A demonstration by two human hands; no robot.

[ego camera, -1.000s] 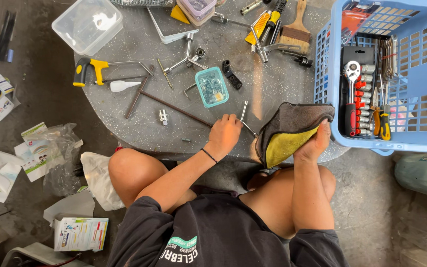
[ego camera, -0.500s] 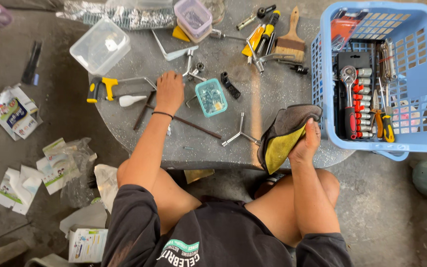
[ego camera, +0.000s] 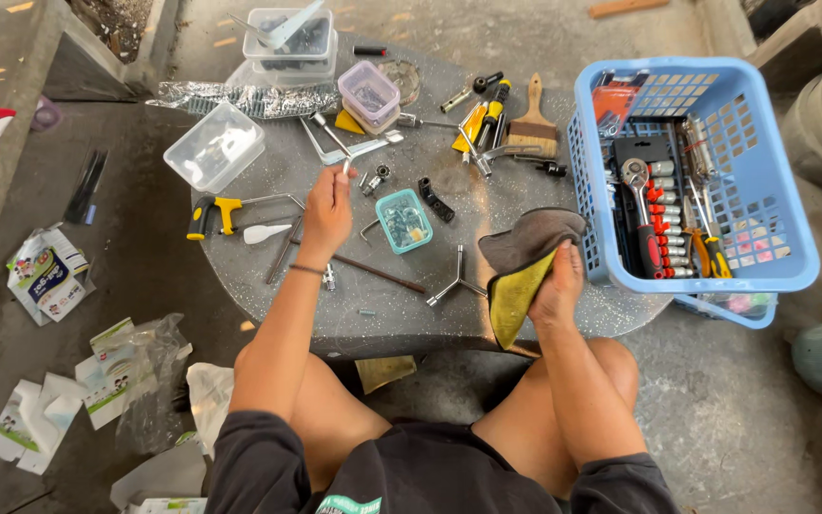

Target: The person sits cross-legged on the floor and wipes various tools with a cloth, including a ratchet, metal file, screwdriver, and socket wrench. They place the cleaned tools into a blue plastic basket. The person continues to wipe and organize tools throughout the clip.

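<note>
1. Head camera view, looking straight down: a seated person is seen from above, knees under a round grey stone surface point(ego camera: 487, 314) crowded with tools.
2. A small metal tool point(ego camera: 347, 164), slim and silvery, is pinched at the fingertips of the left hand point(ego camera: 327, 211), which is stretched out over the middle of the surface. Its exact kind cannot be told; only a short bright end shows above the fingers.
3. A folded cloth point(ego camera: 522, 266), dark grey outside and yellow inside, is clenched in the right hand point(ego camera: 556, 286) at the near edge of the surface, just beside a blue plastic basket point(ego camera: 592, 171).
4. A risk is judged in the light fingertip grip: the small tool could slip and be lost among the clutter below, where an open teal box of small parts point(ego camera: 403, 221) lies just beside the hand.
5. A second risk is judged in the outstretched forearm, which passes over a long dark rod point(ego camera: 373, 270) and near a three-armed socket wrench point(ego camera: 456, 278); either could be knocked by a careless sweep toward the edge and onto the floor.
6. The cloth hangs partly over the edge, so it could drop if the grip were loosened.
7. Also on the surface: a yellow-handled hacksaw point(ego camera: 216, 211), a clear lidded container point(ego camera: 213, 146), a paintbrush point(ego camera: 531, 124). A ratchet and red socket set point(ego camera: 654, 224) lie in the basket.
</note>
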